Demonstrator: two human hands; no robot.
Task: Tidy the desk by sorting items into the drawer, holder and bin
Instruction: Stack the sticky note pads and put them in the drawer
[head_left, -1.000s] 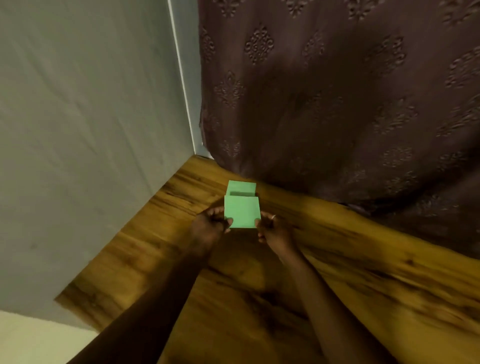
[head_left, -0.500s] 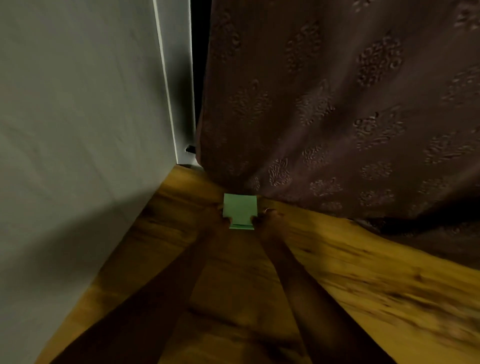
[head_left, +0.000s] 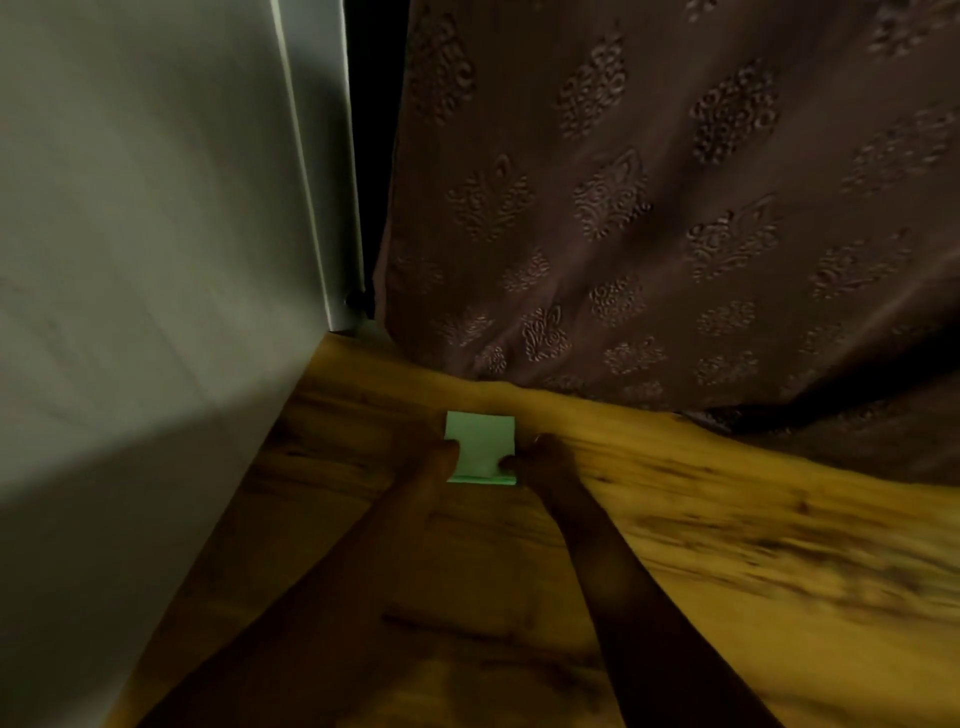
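Note:
A small stack of green sticky notes (head_left: 480, 444) lies flat on the wooden desk (head_left: 701, 545), close to the back edge. My left hand (head_left: 434, 465) grips its left side with the thumb on top. My right hand (head_left: 543, 460) pinches its right side. Both forearms stretch forward from the bottom of the view. No drawer, holder or bin is in sight.
A grey wall (head_left: 130, 312) closes off the desk's left side. A brown patterned curtain (head_left: 649, 208) hangs along the back and drapes onto the desk at the right. A dark gap (head_left: 363, 156) runs between wall and curtain.
The two green pads, held apart and raised a second ago, now sit together as one stack on the desk. My hands have moved forward with them and the view has tilted up.

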